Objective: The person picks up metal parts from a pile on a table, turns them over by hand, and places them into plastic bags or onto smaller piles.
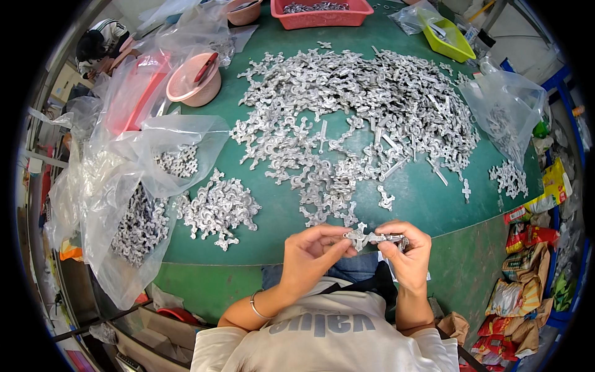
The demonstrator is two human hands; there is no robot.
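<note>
Just past the near edge of the green table (273,239), my two hands hold small silver metal castings (358,236) between them. My left hand (316,254) pinches the cross-shaped end with thumb and fingertips. Closed around the other end is my right hand (406,251), with a bar-like metal part (389,237) along its fingers. Whether these are one joined piece or several is unclear. Beyond my hands spreads a large heap of similar silver castings (353,80). A single loose casting (385,197) lies close by on the table.
A smaller pile of castings (220,208) sits at left beside a clear plastic bag (111,229) of parts. A pink bowl (192,77), a red tray (322,18) and a yellow-green basket (449,40) stand farther back. Another person (102,40) is at far left.
</note>
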